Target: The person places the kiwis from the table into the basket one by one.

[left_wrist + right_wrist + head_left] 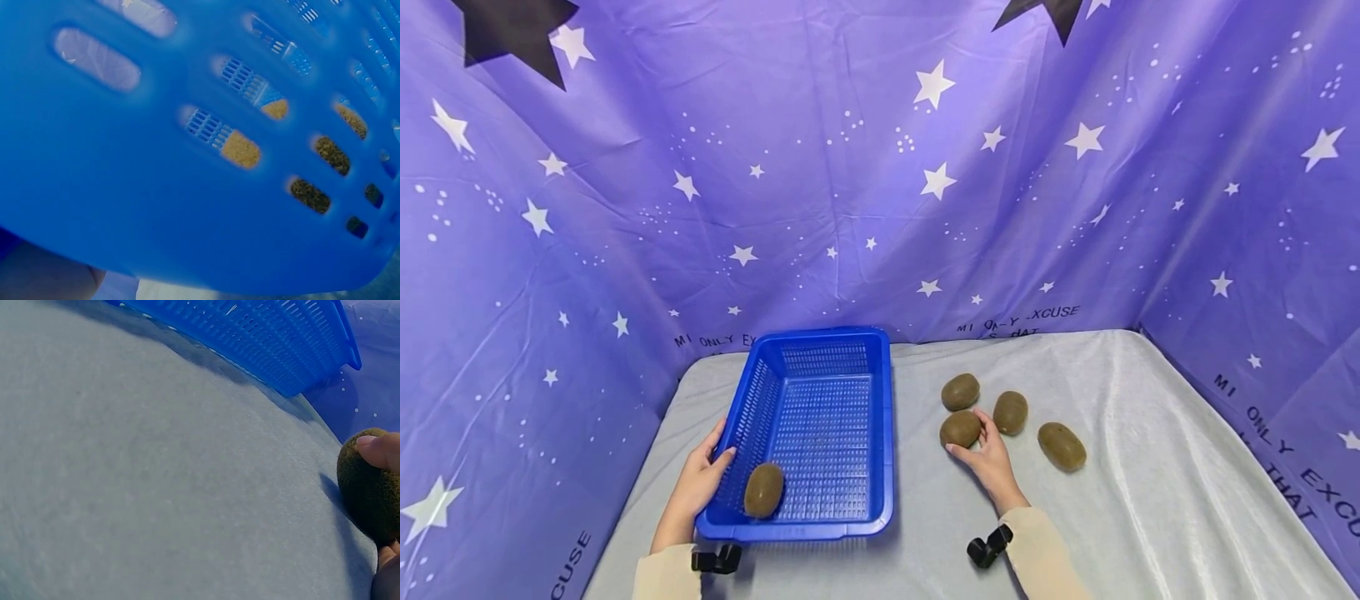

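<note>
My left hand point(695, 483) grips the left rim of a blue plastic basket point(887, 442), thumb over the edge and fingers along the outside. One brown kiwi point(764, 491) lies in the basket's near left corner; the left wrist view shows its fuzzy skin through the slots of the basket wall point(125, 175). To the right of the basket, my right hand point(992, 467) pinches another kiwi point(958, 430) between thumb and fingers. The right wrist view has this held kiwi point(359, 494) at its right edge, close over the cloth, with its shadow beside it.
Beside the right hand lie more kiwis: one just behind point(960, 392), one to its right point(1011, 413) and one farther right point(1062, 447). Grey cloth point(1150, 500) covers the table. Purple star-printed curtains point(850, 208) enclose the back and sides.
</note>
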`<state>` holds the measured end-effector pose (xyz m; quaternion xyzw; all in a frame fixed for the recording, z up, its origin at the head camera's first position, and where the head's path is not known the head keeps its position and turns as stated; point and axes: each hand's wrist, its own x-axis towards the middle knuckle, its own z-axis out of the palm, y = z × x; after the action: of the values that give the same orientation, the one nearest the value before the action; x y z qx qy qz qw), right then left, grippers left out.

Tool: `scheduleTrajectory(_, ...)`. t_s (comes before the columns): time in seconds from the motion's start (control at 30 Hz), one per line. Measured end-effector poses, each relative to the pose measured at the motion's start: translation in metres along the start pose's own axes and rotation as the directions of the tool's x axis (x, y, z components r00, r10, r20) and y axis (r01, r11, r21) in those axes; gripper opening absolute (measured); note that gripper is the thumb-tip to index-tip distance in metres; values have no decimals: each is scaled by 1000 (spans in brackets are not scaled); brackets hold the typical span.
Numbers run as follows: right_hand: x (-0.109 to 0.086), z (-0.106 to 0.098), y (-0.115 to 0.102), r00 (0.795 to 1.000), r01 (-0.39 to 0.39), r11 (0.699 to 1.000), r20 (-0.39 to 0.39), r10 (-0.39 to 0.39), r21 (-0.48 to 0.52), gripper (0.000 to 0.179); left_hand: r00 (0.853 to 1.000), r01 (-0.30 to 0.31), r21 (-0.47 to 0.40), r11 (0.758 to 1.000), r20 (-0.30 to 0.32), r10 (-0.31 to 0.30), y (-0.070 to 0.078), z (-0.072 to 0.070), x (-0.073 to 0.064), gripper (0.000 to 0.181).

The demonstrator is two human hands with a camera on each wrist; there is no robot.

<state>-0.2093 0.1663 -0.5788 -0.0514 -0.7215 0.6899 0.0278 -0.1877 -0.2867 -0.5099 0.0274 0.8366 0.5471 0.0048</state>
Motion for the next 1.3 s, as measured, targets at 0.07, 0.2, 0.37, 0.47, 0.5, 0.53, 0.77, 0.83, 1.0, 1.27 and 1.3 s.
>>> scheduleTrajectory(0.07, -1, 0, 0, 1000, 3, 1000, -7, -3, -3, 85, 1000, 2, -5, 1000, 2, -2, 0, 0, 0, 58)
scheduleTrajectory(0.2, -1, 2, 0, 1000, 0, 1000, -20, 0, 7, 84, 1000, -7, -1, 1000, 2, 7, 0, 0, -1, 58)
scheduleTrajectory(0.37, -2, 2, -1, 1000, 6, 1000, -11, -5, 15, 85, 1000, -22, -6, 1000, -1, 22, 1, 0, -1, 57)
scheduleTrajectory(0.47, -2, 2, -2, 1000, 7, 1000, -7, -7, 22, 85, 1000, -26, -8, 1000, -1, 26, 2, 0, -1, 57)
scheduleTrajectory(0.5, -2, 2, -2, 1000, 8, 1000, -3, -8, 29, 85, 1000, -26, -10, 1000, 0, 26, 2, 0, -1, 57)
scheduleTrajectory(0.53, -3, 2, -2, 1000, 10, 999, 0, -10, 37, 86, 1000, -25, -8, 1000, -2, 25, 2, 0, -1, 57)
scheduleTrajectory(0.77, -5, 4, -5, 999, 46, 998, 27, -47, 31, 83, 1000, -15, -20, 1000, -5, 15, 3, 1, -2, 58)
scheduleTrajectory(0.83, -6, 5, -6, 998, 53, 998, 38, -53, 20, 82, 1000, -15, -24, 1000, 0, 15, 4, 1, -2, 58)
scheduleTrajectory(1.0, -11, 7, -19, 996, 35, 999, 77, -36, 16, 84, 1000, -4, -27, 1000, 9, 4, 4, 1, -2, 58)
scheduleTrajectory(1.27, -19, 13, -45, 996, 18, 1000, 93, -17, -16, 83, 1000, -8, -32, 999, -1, 8, 2, 1, -2, 57)
scheduleTrajectory(1.3, -18, 13, -43, 996, 12, 1000, 90, -11, -18, 84, 1000, -8, -31, 999, -4, 7, 2, 0, -1, 57)
